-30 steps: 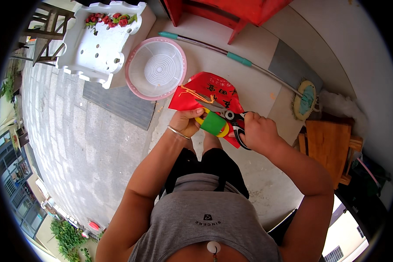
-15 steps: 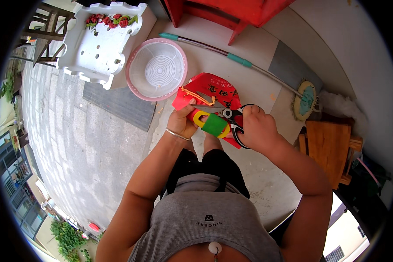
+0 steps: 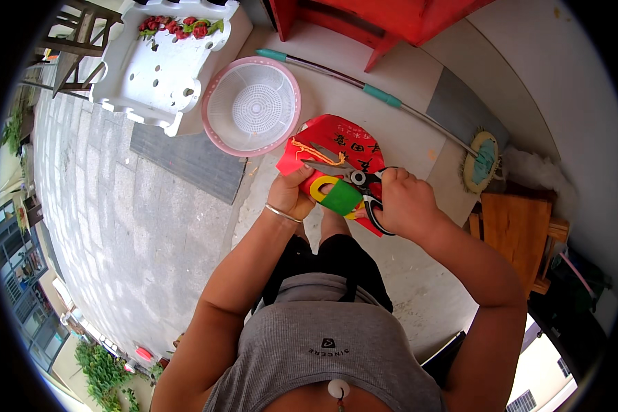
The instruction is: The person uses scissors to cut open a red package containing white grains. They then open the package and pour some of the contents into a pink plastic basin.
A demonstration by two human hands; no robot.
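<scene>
In front of my legs, a red bag (image 3: 336, 130) with dark print hangs in my left hand (image 3: 292, 193), whose fingers are closed on its near left edge. A yellow loop with a green middle (image 3: 343, 197) lies along the bag's near side, beside that hand. My right hand (image 3: 410, 204) is wrapped round the black-and-white handles of a pair of scissors (image 3: 358, 178). Their blades are spread apart and point left across the bag. An orange cord (image 3: 316, 152) runs along the bag's upper left, close to the blades. Whether a blade touches it I cannot tell.
A pink-rimmed strainer basket (image 3: 297, 103) stands on the floor beyond. Left of it is a white foam box (image 3: 127, 72) holding red flowers (image 3: 185, 29). A mop (image 3: 419, 115) lies on the right, near a wooden stool (image 3: 515, 233). Red furniture (image 3: 364, 17) stands at the back.
The whole view has shifted slightly, so the bag and both hands appear a little further right. The grip of both hands and the spread of the scissors look much the same.
</scene>
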